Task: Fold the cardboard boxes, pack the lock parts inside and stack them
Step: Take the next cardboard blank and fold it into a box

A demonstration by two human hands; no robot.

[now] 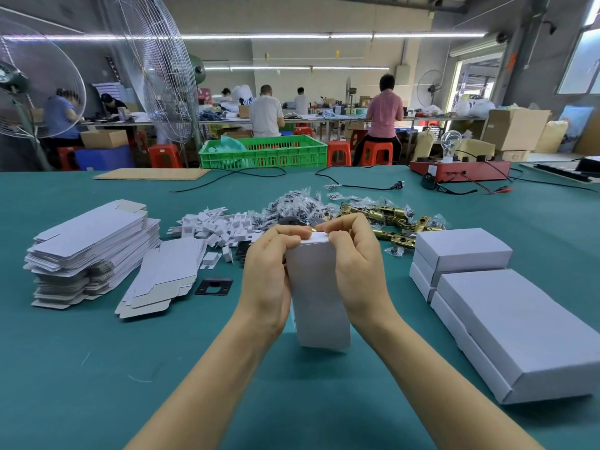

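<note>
A white cardboard box [319,297] stands upright on its short end at the middle of the green table [97,368]. My left hand [271,271] grips its left side, fingers curled over the top edge. My right hand [354,261] grips the right side, its fingers pressing on the top flap. Behind the box lie brass latch parts [394,219], small bagged screws [292,203] and white cardboard inserts [214,227]. A black strike plate [214,286] lies left of the box.
Flat unfolded boxes are stacked at the left [91,248], with a few more loose beside them [162,280]. Closed white boxes are stacked at the right [506,306]. Cables and a red test unit [461,170] sit at the far edge. People work at benches beyond.
</note>
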